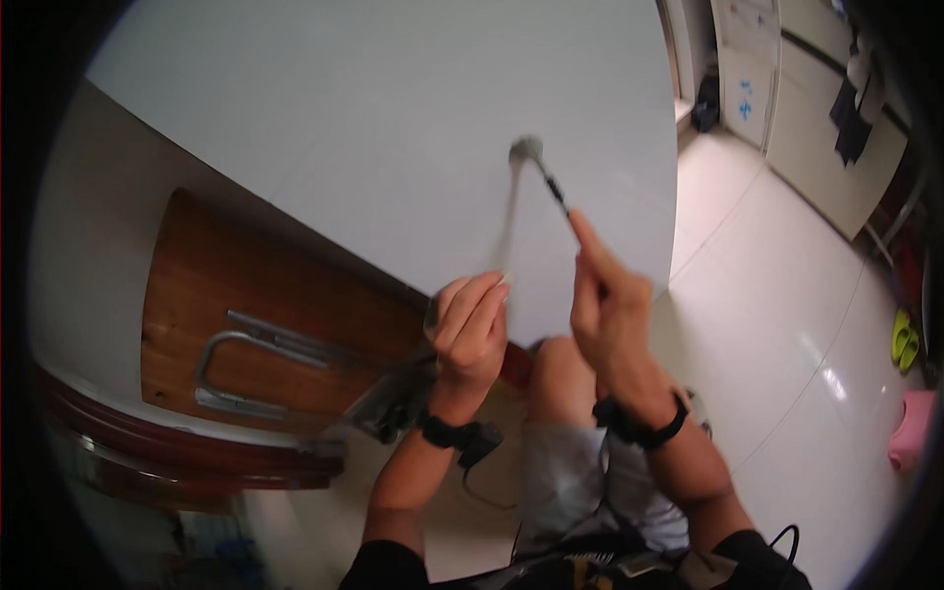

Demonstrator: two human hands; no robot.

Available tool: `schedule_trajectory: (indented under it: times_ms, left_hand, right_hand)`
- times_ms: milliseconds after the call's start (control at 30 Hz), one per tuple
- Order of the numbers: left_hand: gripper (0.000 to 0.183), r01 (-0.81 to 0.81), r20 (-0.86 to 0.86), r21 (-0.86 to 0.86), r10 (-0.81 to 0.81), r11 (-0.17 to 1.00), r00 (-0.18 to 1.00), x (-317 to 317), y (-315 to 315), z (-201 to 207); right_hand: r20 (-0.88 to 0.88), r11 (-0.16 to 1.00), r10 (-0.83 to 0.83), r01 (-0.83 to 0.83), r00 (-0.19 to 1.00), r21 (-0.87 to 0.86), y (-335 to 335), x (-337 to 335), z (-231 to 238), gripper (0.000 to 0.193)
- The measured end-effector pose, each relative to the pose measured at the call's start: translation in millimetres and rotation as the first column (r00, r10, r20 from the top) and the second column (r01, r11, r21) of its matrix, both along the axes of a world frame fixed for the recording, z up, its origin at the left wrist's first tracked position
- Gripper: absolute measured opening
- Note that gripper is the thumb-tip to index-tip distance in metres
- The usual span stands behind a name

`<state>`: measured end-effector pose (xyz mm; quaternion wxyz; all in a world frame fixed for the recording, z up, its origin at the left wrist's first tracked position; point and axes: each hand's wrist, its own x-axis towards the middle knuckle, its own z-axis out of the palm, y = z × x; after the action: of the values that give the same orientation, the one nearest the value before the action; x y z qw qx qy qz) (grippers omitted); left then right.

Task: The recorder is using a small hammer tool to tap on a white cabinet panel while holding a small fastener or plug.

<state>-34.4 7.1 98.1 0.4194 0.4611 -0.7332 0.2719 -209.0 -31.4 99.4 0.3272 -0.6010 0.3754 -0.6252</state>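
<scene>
A slim, dark-handled tool with a rounded grey head (528, 149) is held in my right hand (612, 305), the index finger stretched along its handle. The tool's head is over the pale table top (393, 128) and seems to touch it; a thin reflection runs from it towards me. My left hand (470, 329) is closed near the table's front edge, its fingertips pinched around a small whitish thing (506, 279), too small to name. A pale rounded edge (431, 317) shows beside the left hand's outer side; its kind is unclear.
A brown wooden board (236, 265) with a bent grey metal tube (251, 344) on it is at the left, below the table. Tiled floor (777, 324) spreads right, with yellow-green slippers (903, 340) and a pink object (913, 430). Pale cabinets (836, 128) stand at far right.
</scene>
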Motion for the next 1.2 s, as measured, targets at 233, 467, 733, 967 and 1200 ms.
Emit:
schedule_trajectory:
  times_ms: [233, 467, 733, 967, 1200]
  left_hand:
    - [0.022, -0.065, -0.165, 0.063, 0.075, 0.996, 0.983, 7.1, 23.5, -59.9]
    - [0.021, -0.129, -0.091, -0.319, 0.105, 0.939, 0.99, 14.1, -12.0, 35.1]
    - [0.023, -0.045, 0.108, -0.197, 0.068, 0.979, 0.992, 15.5, -8.1, 18.3]
    - [0.029, -0.049, -0.072, -0.068, 0.044, 0.996, 0.996, 20.9, 14.3, -39.4]
    - [0.03, -0.053, -0.086, -0.077, 0.047, 0.996, 0.995, 14.2, 6.5, -37.0]
  right_hand:
    - [-0.14, 0.978, 0.203, -0.195, 0.969, 0.072, 35.5, 4.4, -40.2, 0.049]
    - [0.065, 0.996, 0.085, -0.087, 0.994, 0.024, 8.4, 16.0, -10.5, 0.045]
    - [-0.11, 0.966, 0.099, -0.07, 0.989, 0.248, 40.8, 4.9, -70.0, 0.047]
    - [0.044, 0.983, 0.182, -0.183, 0.982, 0.008, 29.7, 20.2, -21.9, 0.051]
    - [-0.014, 0.991, 0.132, -0.133, 0.991, -0.012, 19.3, 19.0, -15.6, 0.048]
